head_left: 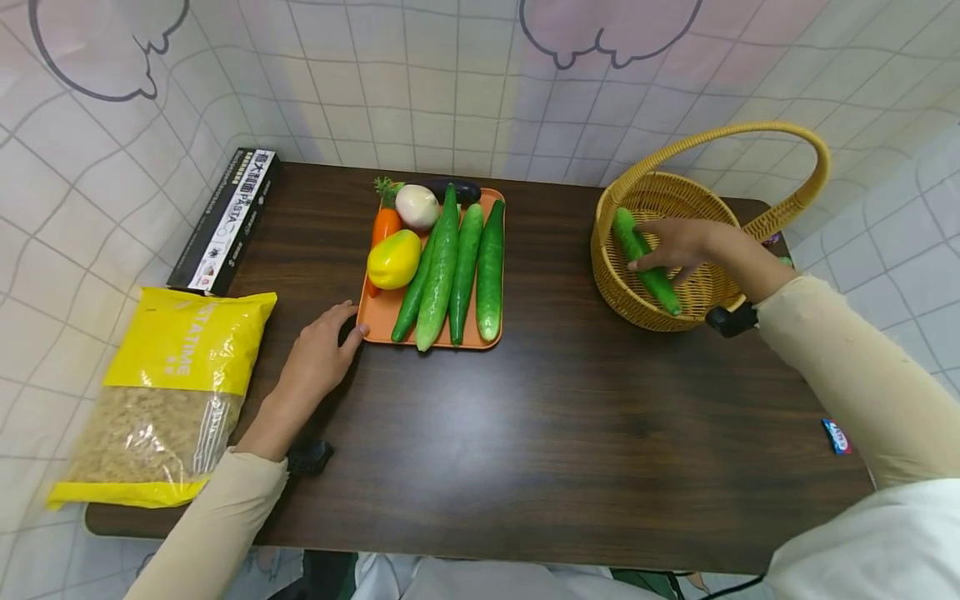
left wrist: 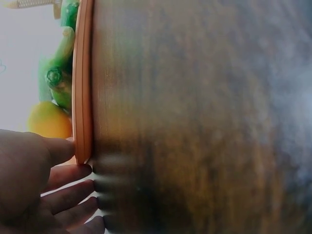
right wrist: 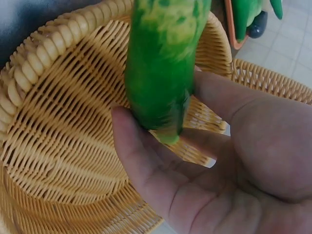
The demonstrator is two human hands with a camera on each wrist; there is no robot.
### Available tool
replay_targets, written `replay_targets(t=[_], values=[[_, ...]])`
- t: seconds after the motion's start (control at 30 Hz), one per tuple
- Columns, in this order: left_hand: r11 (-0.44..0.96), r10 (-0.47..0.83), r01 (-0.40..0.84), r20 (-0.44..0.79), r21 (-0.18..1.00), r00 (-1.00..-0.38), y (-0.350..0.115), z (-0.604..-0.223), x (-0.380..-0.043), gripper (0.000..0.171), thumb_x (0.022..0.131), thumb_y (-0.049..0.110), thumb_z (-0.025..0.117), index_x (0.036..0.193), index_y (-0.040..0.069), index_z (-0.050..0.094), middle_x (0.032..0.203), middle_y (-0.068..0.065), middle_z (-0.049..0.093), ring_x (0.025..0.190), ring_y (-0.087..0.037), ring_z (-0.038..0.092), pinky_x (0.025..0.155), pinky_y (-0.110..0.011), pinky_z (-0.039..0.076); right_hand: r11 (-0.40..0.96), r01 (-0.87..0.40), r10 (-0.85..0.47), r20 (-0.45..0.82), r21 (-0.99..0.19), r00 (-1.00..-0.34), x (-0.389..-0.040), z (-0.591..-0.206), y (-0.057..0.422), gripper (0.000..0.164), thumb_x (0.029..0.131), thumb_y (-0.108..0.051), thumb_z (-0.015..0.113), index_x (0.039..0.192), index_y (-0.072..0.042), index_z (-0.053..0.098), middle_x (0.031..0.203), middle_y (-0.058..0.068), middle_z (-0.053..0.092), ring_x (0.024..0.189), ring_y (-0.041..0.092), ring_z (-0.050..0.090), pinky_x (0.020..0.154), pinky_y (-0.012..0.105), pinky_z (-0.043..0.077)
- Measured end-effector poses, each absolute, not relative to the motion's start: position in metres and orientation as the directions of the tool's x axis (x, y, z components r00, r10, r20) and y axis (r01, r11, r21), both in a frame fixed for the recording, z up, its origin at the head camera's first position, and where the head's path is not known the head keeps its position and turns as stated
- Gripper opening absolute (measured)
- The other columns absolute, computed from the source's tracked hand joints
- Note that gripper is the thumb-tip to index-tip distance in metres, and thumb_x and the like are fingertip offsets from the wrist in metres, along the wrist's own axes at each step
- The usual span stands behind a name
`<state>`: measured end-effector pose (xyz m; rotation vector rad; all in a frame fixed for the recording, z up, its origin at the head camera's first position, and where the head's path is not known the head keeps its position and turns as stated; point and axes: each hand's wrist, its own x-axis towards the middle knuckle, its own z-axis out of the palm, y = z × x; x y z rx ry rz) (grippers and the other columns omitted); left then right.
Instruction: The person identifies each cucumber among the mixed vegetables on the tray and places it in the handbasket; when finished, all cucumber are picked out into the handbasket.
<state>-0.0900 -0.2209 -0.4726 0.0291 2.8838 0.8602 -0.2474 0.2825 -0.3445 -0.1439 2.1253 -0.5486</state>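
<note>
Green and smooth-looking, the cucumber (head_left: 633,242) lies slantwise inside the basket (head_left: 609,279), the right hand (head_left: 678,242) bent round it, thumb and fingers closed on its skin. Whether it bears on the basket's floor I cannot tell. Handling it well calls for a light, sure grip, the wrist well below the basket handle (head_left: 750,129), and both ends turned clear of the rim; a knock there could twist the cucumber loose. The left hand (head_left: 318,350) lies loose, fingers nearly straight, touching the orange tray (head_left: 386,317) at the edge farthest from the basket; light contact should be enough to steady it.

The head view alone sets the yellow bag (head_left: 168,392) and black box (head_left: 225,221) beyond the tray from the basket. The right wrist view shows what the hand's back hides there: fingers cupping the cucumber's end, with space beneath the palm. The left wrist view adds thumb and forefinger meeting the tray's corner, the other fingers holding nothing.
</note>
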Motion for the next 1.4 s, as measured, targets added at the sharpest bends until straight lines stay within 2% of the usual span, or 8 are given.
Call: replay_targets(t=[0.4, 0.47, 0.63, 0.73, 0.87, 1.1, 1.23, 1.4], values=[[0.837, 0.048, -0.039, -0.145, 0.546, -0.988, -0.221, -0.471, -0.090, 0.057, 0.104, 0.034, 0.057, 0.149, 0.002, 0.045, 0.155, -0.021, 0.037, 0.141, -0.042, 0.034, 0.111, -0.061, 0.029, 0.922, -0.032, -0.316, -0.701, -0.386, -0.639, -0.243, -0.340, 0.281, 0.084, 0.105, -0.033, 0.053, 0.157, 0.006, -0.001, 0.152, 0.041, 0.012, 0.121, 0.054, 0.050, 0.086, 0.051, 0.056], [0.838, 0.047, -0.041, -0.146, 0.545, -0.988, -0.220, -0.472, -0.090, 0.057, 0.104, 0.034, 0.056, 0.149, 0.002, 0.044, 0.155, -0.021, 0.037, 0.141, -0.042, 0.034, 0.111, -0.061, 0.029, 0.940, -0.114, -0.313, -0.680, -0.322, -0.663, -0.242, -0.335, 0.281, 0.083, 0.105, -0.040, 0.050, 0.157, 0.007, 0.004, 0.153, 0.041, 0.014, 0.128, 0.056, 0.042, 0.095, 0.057, 0.049], [0.839, 0.050, -0.039, -0.149, 0.542, -0.988, -0.220, -0.472, -0.090, 0.057, 0.104, 0.034, 0.056, 0.150, 0.002, 0.044, 0.155, -0.021, 0.037, 0.141, -0.042, 0.034, 0.111, -0.061, 0.028, 0.944, -0.289, -0.324, -0.601, -0.158, -0.730, -0.230, -0.318, 0.278, 0.071, 0.106, -0.046, 0.044, 0.149, 0.010, 0.034, 0.146, 0.038, 0.037, 0.132, 0.055, 0.035, 0.103, 0.066, 0.035], [0.837, 0.051, -0.039, -0.149, 0.546, -0.988, -0.219, -0.472, -0.090, 0.057, 0.104, 0.034, 0.057, 0.150, 0.002, 0.044, 0.155, -0.021, 0.037, 0.141, -0.042, 0.034, 0.111, -0.061, 0.029, 0.938, -0.316, -0.339, -0.553, -0.139, -0.761, -0.218, -0.303, 0.271, 0.057, 0.107, -0.041, 0.044, 0.135, 0.009, 0.052, 0.127, 0.031, 0.056, 0.112, 0.047, 0.054, 0.088, 0.058, 0.047], [0.837, 0.051, -0.037, -0.145, 0.546, -0.988, -0.220, -0.472, -0.091, 0.057, 0.104, 0.034, 0.056, 0.150, 0.002, 0.044, 0.155, -0.021, 0.038, 0.141, -0.042, 0.035, 0.111, -0.061, 0.030, 0.928, -0.329, -0.369, -0.539, -0.172, -0.757, -0.200, -0.283, 0.256, 0.046, 0.107, -0.038, 0.046, 0.118, 0.004, 0.059, 0.105, 0.017, 0.062, 0.086, 0.030, 0.057, 0.071, 0.045, 0.047], [0.841, 0.046, -0.039, -0.144, 0.540, -0.989, -0.221, -0.471, -0.091, 0.057, 0.104, 0.033, 0.057, 0.149, 0.002, 0.044, 0.155, -0.021, 0.038, 0.141, -0.042, 0.035, 0.111, -0.061, 0.029, 0.886, -0.344, -0.450, -0.396, -0.310, -0.801, -0.167, -0.283, 0.208, 0.038, 0.106, -0.036, 0.050, 0.112, -0.001, 0.060, 0.097, 0.012, 0.063, 0.086, 0.028, 0.059, 0.077, 0.046, 0.049], [0.843, 0.044, -0.040, -0.144, 0.537, -0.989, -0.220, -0.472, -0.092, 0.056, 0.104, 0.033, 0.057, 0.149, 0.002, 0.045, 0.155, -0.021, 0.038, 0.141, -0.042, 0.034, 0.111, -0.061, 0.029, 0.840, -0.334, -0.455, -0.221, -0.426, -0.862, -0.161, -0.306, 0.181, 0.040, 0.104, -0.036, 0.054, 0.125, -0.002, 0.056, 0.110, 0.014, 0.060, 0.097, 0.029, 0.058, 0.084, 0.046, 0.049], [0.842, 0.046, -0.039, -0.143, 0.537, -0.989, -0.220, -0.471, -0.090, 0.057, 0.104, 0.033, 0.056, 0.149, 0.001, 0.044, 0.155, -0.021, 0.037, 0.141, -0.042, 0.033, 0.111, -0.061, 0.028, 0.805, -0.314, -0.459, -0.194, -0.503, -0.867, -0.164, -0.339, 0.155, 0.054, 0.103, -0.039, 0.055, 0.146, -0.007, 0.043, 0.119, 0.015, 0.057, 0.100, 0.027, 0.059, 0.085, 0.045, 0.050]])
